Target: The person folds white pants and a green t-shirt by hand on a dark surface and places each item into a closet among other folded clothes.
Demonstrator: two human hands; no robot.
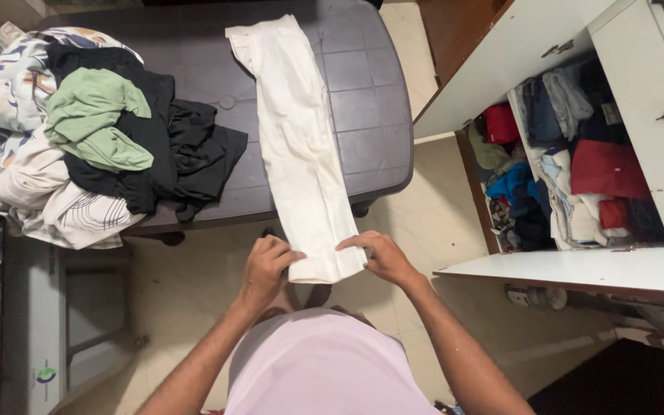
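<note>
Cream-white trousers (297,150), plain and unpatterned, across a dark grey table (363,100) moulded in a square grid. At the table's left, a heap: pale green top (94,115), black garments (170,150), a white cloth (1,84) printed in navy and tan swirls, a white piece (86,215) with thin black line work. Beige tiled floor (186,284) below. White cupboard doors (516,54), brown along the edges, open on shelves of red (605,169), blue (512,184), dark navy (539,111) and olive (486,154) clothing. Pale pink shirt (320,365) at the bottom edge.
</note>
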